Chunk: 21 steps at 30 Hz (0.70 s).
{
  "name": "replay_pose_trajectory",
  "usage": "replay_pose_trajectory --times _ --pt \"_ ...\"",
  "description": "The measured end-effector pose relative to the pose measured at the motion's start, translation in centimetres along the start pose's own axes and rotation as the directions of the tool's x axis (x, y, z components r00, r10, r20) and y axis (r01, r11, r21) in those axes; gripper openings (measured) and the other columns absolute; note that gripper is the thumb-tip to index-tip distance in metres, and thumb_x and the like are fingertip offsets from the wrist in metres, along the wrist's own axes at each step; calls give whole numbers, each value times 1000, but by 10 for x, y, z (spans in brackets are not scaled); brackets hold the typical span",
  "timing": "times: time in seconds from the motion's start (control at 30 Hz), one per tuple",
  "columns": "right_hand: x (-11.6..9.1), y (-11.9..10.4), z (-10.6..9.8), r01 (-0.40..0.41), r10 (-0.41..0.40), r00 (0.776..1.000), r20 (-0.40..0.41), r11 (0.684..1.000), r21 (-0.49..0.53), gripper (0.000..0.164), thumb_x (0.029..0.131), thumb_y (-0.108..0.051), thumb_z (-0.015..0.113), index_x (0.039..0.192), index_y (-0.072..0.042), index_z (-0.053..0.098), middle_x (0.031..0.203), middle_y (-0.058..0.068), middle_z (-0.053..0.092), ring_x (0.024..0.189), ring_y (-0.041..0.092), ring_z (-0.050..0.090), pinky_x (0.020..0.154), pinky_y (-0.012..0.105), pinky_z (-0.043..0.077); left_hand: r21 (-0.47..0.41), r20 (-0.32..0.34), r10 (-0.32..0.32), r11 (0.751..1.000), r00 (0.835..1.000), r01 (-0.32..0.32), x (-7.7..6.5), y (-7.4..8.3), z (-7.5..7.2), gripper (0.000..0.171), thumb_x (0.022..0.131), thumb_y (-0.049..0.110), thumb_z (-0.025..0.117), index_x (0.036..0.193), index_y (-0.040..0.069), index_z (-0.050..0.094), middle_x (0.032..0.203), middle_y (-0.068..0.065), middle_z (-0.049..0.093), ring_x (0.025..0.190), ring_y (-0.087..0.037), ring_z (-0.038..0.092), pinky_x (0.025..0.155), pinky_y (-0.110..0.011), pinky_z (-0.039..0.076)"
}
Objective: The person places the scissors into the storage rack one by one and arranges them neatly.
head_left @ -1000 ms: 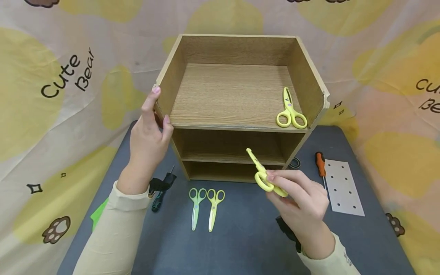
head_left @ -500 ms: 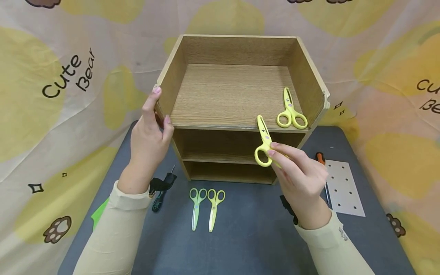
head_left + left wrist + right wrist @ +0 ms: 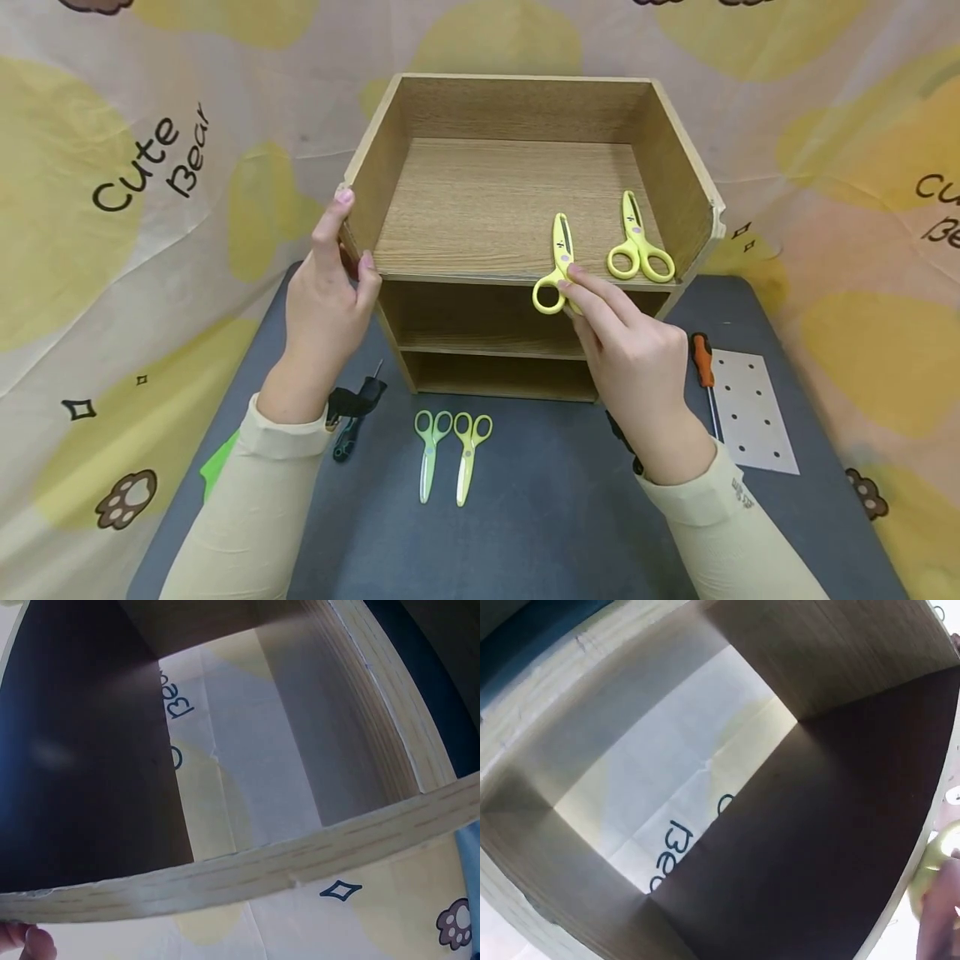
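A wooden shelf unit (image 3: 510,187) stands on the table, its top compartment open above. My left hand (image 3: 324,312) grips the front of its left side panel; in the left wrist view only fingertips (image 3: 39,945) show at the panel's edge. With thumb and fingers, my right hand (image 3: 637,358) pinches one handle loop of yellow scissors (image 3: 559,271). Their blades point away over the top board, and the loops overhang its front edge; whether they touch the board I cannot tell. Other yellow scissors (image 3: 634,248) lie on that board to the right.
Green scissors (image 3: 428,467) and pale yellow scissors (image 3: 466,467) lie side by side on the dark table (image 3: 450,550). An orange-handled screwdriver (image 3: 702,360) lies beside a white perforated sheet (image 3: 753,412) at right. A dark-handled tool (image 3: 347,440) is near my left wrist. Patterned cloth hangs behind.
My right hand has carried the yellow scissors up and forward from in front of the lower shelves, then left to the top board's edge. The left hand stays on the side panel.
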State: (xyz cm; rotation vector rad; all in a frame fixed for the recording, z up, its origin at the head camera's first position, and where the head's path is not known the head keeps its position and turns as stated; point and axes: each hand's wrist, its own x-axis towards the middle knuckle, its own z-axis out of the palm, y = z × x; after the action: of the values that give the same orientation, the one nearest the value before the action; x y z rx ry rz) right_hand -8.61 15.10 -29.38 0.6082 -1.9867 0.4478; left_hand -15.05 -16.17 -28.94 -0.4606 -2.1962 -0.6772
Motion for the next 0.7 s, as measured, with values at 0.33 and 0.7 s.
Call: replay_pose_trajectory --times 0.33,0.7 --pt "8 0 -2 -60 70 989 132 995 -81 26 98 -7 72 123 -10 77 124 6 73 59 26 68 38 37 37 -1 1 -4 1000 1000 4 0 0 0 55 103 13 49 153 19 28 142 -27 59 68 -39 53 60 -50 42" --pt "11 0 1 -121 140 959 247 989 -90 43 101 -30 71 140 -10 68 140 10 65 40 23 45 39 37 36 3 0 -10 1000 1000 10 -1 2 0 57 102 12 50 154 20 28 141 -26 60 68 -39 53 59 -51 42"
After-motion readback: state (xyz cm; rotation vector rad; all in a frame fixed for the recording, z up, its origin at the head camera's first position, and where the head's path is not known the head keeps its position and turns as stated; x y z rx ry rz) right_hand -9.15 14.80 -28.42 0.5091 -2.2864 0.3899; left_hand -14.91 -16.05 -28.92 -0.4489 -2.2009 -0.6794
